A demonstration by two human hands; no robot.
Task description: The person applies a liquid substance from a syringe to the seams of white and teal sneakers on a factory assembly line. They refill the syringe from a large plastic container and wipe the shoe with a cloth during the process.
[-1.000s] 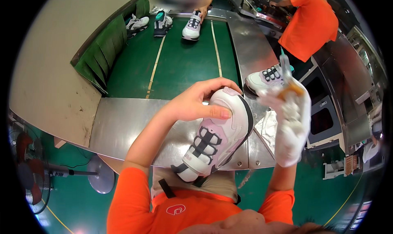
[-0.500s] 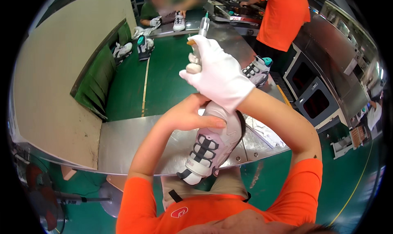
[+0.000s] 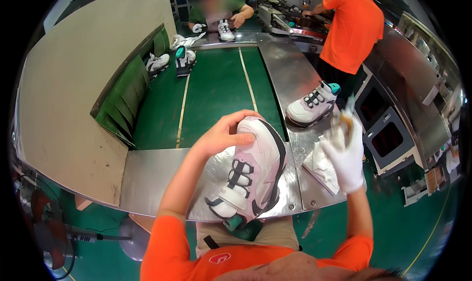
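Observation:
My bare left hand [image 3: 233,133] grips the toe of a white and pink sneaker [image 3: 258,170] with black straps. The sneaker is tilted over the metal table edge in front of me, its toe up and away and its teal-lined opening toward my body. To the right, my white-gloved right hand [image 3: 346,155] is closed round a syringe-like tool [image 3: 347,117], apart from the sneaker and smeared by motion. Beyond that hand, a similar sneaker [image 3: 313,104] stands on the metal table. A crumpled white cloth or paper [image 3: 322,167] lies beside the glove.
A green conveyor belt [image 3: 216,94] runs ahead, with two sneakers, one dark and white [image 3: 185,62], at its far left by a green flap curtain [image 3: 125,96]. A co-worker sits at the far end with another sneaker [image 3: 225,31]. Another person [image 3: 351,30] stands at right.
My right hand has swung from above the sneaker's toe to the right, carrying the tool. My left hand keeps its grip on the sneaker, now more fully in sight. The view has shifted slightly.

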